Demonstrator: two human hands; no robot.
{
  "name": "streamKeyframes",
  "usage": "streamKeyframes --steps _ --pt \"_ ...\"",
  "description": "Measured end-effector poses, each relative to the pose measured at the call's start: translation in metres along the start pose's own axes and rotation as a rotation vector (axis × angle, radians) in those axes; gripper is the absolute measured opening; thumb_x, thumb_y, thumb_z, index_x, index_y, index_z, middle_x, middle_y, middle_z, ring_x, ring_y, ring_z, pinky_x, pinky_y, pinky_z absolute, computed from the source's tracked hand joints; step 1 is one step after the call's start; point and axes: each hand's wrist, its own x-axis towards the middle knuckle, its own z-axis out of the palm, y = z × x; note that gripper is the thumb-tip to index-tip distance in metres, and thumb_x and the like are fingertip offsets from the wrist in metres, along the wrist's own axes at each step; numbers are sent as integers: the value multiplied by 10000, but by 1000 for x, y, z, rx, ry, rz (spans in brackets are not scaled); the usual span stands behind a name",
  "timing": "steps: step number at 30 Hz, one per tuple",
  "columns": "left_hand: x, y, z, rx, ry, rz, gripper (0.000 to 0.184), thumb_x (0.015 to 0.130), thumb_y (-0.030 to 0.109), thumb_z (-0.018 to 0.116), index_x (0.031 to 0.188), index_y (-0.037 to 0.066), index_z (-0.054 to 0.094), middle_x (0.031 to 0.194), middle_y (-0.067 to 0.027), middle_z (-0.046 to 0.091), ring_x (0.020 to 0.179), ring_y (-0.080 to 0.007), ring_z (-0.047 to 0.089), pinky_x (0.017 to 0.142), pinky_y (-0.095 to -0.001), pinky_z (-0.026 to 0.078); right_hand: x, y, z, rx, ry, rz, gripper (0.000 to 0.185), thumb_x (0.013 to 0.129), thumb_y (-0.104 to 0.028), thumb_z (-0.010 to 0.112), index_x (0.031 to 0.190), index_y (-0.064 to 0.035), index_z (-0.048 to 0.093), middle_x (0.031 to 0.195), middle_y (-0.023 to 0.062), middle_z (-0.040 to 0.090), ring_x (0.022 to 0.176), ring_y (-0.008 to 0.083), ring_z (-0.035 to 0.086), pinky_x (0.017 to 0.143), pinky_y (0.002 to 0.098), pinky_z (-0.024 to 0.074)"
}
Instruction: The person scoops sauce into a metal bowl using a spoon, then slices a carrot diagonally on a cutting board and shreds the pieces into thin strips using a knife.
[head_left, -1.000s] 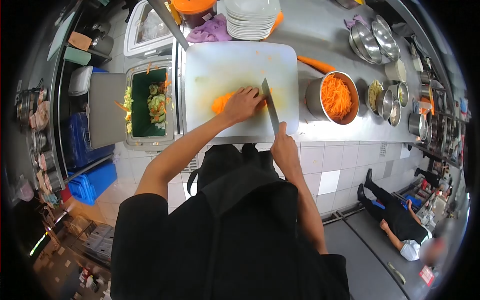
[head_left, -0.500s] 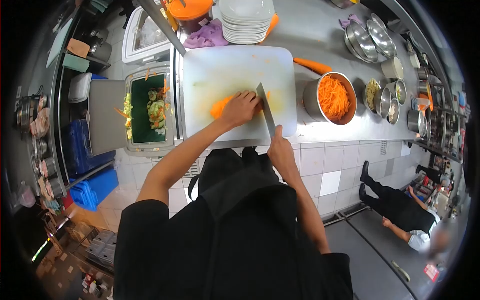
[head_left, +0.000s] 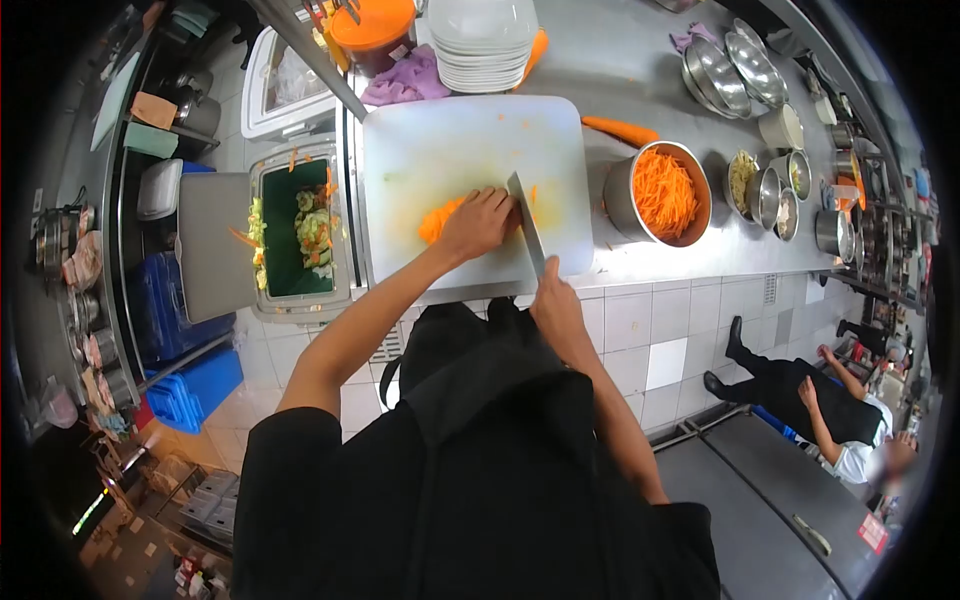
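On a white cutting board (head_left: 450, 130), my left hand (head_left: 480, 224) presses down with bent fingers on sliced carrot (head_left: 437, 218). The orange slices show to the left of the hand; those under it are hidden. My right hand (head_left: 558, 303) is closed round the handle of a kitchen knife (head_left: 529, 228). Its blade stands on edge close beside my left fingertips. A little cut carrot (head_left: 534, 194) lies just past the blade. Right of the board is a steel pot (head_left: 622, 195) of shredded carrot (head_left: 664, 195). A whole carrot (head_left: 620, 129) lies behind that pot.
A bin (head_left: 343, 235) with vegetable scraps stands left of the board. Stacked white plates (head_left: 485, 40), a purple cloth (head_left: 410, 78) and an orange-lidded tub (head_left: 372, 25) are at the back. Steel bowls (head_left: 718, 75) sit to the right. Another person (head_left: 830, 395) stands at lower right.
The knife and both hands stay at nearly the same spot on the board. My view has shifted slightly. The other person at lower right has moved an arm and stands differently.
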Motion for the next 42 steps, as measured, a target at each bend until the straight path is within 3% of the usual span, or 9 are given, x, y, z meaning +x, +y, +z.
streamKeyframes --steps 4,8,13,18,20,23,26,38,42 --pt "0 -1 -4 -40 -4 20 238 857 187 625 1009 7 589 932 -113 570 914 -279 563 814 -399 459 10 -20 -33 -2 -107 86 425 774 65 524 1161 82 350 686 312 598 692 497 616 609 573 487" --pt "-1 0 -6 -30 -9 7 258 858 190 623 1026 -2 582 938 -121 565 917 -292 559 817 -405 460 0 10 13 41 -23 18 387 813 99 489 1161 90 318 641 326 575 635 500 607 534 551 487" --pt "-2 -3 1 30 2 13 252 843 182 622 1001 -6 568 945 -128 548 936 -295 555 818 -406 464 9 -22 -33 -23 -61 42 368 777 91 499 1117 75 362 653 311 593 670 501 617 611 588 481" --pt "-2 1 -2 -50 -10 -29 231 851 152 593 1016 -7 570 953 -133 551 946 -305 552 822 -413 463 8 1 3 35 23 12 385 781 89 498 1137 76 352 637 299 591 649 495 615 594 583 486" --pt "-3 -4 1 -2 19 24 210 844 141 593 994 -4 566 946 -134 549 941 -303 552 819 -409 464 20 -8 -13 17 -29 17 331 896 15 501 1170 85 327 636 315 581 639 502 604 544 557 481" --pt "-3 -4 4 -8 16 -6 202 838 138 602 978 -2 562 942 -136 547 936 -303 551 809 -410 462 -4 -22 -26 -6 -45 76 407 781 82 509 1150 80 337 617 288 580 636 488 613 580 565 499" --pt "0 1 -5 -38 -25 -38 179 842 121 589 972 1 565 944 -135 549 933 -305 550 803 -416 461 1 -2 9 15 -49 75 410 781 86 514 1147 79 330 629 288 587 646 486 618 586 564 507" --pt "-11 -5 -10 21 -58 21 268 816 108 608 1074 37 617 960 -87 563 954 -262 552 829 -376 460 -7 -37 -35 -40 -81 54 383 789 87 506 1132 65 337 706 296 613 669 488 620 609 548 515" --pt "-10 -7 -9 76 -76 19 290 807 108 610 1089 40 617 981 -74 569 982 -247 545 839 -365 457 7 -10 1 5 -62 40 372 786 82 507 1118 61 343 718 306 609 691 489 621 614 556 507"
